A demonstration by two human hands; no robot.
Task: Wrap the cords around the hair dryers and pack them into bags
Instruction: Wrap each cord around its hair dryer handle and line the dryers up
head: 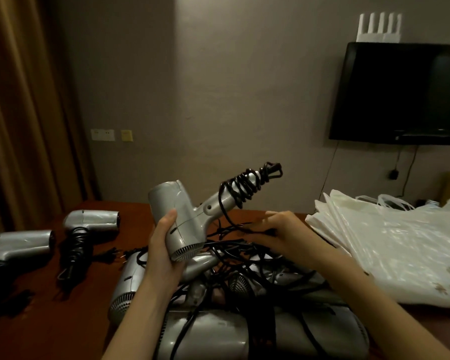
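My left hand (164,245) grips the barrel of a silver hair dryer (182,216), held up over the table with its handle pointing up and to the right. Its black cord (247,187) is coiled several times round the handle, and a loose length runs down to my right hand (278,229), which pinches it. Under both hands lies a pile of silver hair dryers (218,326) with tangled black cords. A stack of white plastic bags (387,242) lies at the right.
Two wrapped hair dryers lie at the left on the brown table (63,320), one at the back (94,222) and one at the left edge (18,242). A dark television (400,92) hangs on the wall. A brown curtain (18,113) fills the left side.
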